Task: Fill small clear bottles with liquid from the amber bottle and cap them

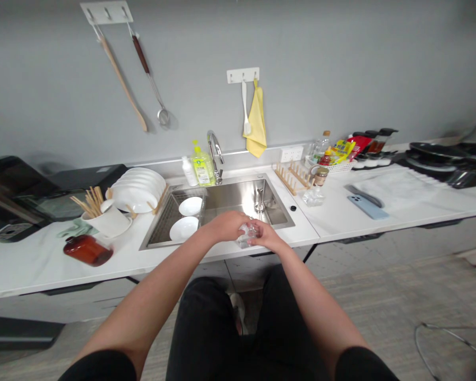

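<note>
Clear glass tumbler (246, 235), held in both hands just above the near edge of a stainless steel sink (238, 198). Left hand (226, 226) and right hand (267, 236) close on it from either side, their fingers (257, 228) curled narrowly around the glass and hiding part of it. Two white plates (183, 228) lie on a wire rack (162, 225) in the sink's left side. Chrome faucet (214, 153) stands at the far edge, beside a green dish soap bottle (203, 166). On the white table (35, 270), left of the sink: white plates (137, 190) stacked upright in a wooden rack, a white cup (107, 221) of wooden chopsticks, a dark red jar (87, 250). Right of the sink: a wooden plate rack (291, 177) and a blue phone (367, 207).
</note>
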The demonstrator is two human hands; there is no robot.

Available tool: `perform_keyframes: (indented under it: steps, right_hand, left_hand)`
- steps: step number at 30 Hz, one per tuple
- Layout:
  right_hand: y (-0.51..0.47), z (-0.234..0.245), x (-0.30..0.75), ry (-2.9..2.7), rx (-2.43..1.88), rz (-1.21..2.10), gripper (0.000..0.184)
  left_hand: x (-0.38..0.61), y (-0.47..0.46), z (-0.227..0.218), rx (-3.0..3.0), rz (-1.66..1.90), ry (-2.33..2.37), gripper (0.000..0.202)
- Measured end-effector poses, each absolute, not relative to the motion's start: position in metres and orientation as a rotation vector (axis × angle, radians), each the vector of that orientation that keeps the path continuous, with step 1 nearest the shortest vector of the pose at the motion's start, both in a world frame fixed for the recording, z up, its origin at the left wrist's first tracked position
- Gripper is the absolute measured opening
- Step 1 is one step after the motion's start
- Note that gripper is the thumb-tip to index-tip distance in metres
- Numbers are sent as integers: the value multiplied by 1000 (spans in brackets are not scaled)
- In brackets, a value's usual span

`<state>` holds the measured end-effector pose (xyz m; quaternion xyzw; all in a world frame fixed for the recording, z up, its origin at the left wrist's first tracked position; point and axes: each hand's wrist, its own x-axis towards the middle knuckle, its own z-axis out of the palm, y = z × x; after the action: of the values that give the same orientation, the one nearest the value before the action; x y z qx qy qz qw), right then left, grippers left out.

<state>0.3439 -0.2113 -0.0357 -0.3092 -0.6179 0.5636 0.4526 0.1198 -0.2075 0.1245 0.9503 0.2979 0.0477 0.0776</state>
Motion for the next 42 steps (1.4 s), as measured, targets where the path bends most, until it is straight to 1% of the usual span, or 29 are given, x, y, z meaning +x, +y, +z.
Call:
perform_keyframes:
  steps: [5, 11, 14, 16, 18, 19, 21, 23, 26, 30, 34, 38, 42]
  right_hand:
    - [-213, -36, 345, -1535, -796, 1358, 71]
    - [-211, -37, 345, -1537, -754, 1405, 81]
    - [-209, -38, 344, -1545, -750, 1388, 82]
    - [-208, -39, 344, -1555, -775, 1337, 81]
    - [-209, -40, 343, -1554, -814, 1269, 80]
    - [-211, -40, 342, -1548, -835, 1233, 80]
    - [-215, -40, 340, -1534, -882, 1135, 79]
    - [-222, -40, 339, -1513, -933, 1001, 76]
    - [-235, -43, 343, -1434, -1007, 773, 71]
    - [-251, -48, 376, -1256, -1161, 529, 69]
    - [-252, -43, 443, -1080, -1427, 335, 77]
    - [-237, -33, 519, -897, -1733, 177, 88]
    - [-217, -30, 571, -813, -1859, 104, 87]
  left_hand:
    - [114, -202, 127, 2881, 154, 713, 34]
    - [109, -201, 121, 2876, 194, 610, 50]
    - [104, -200, 111, 2784, 289, 688, 51]
    - [95, -200, 98, 2714, 444, 792, 52]
    - [81, -203, 78, 2634, 698, 954, 54]
    - [72, -205, 67, 2584, 841, 1063, 51]
    - [51, -212, 43, 2478, 1077, 1327, 39]
    - [28, -220, 21, 2413, 1169, 1520, 29]
    - [0, -230, -3, 2402, 1164, 1651, 26]
    - [-15, -234, -17, 2413, 1147, 1725, 29]
    - [-13, -232, -22, 2413, 1149, 1747, 32]
    - [-12, -233, -23, 2426, 1137, 1745, 28]
    - [-12, -234, -23, 2434, 1134, 1748, 26]
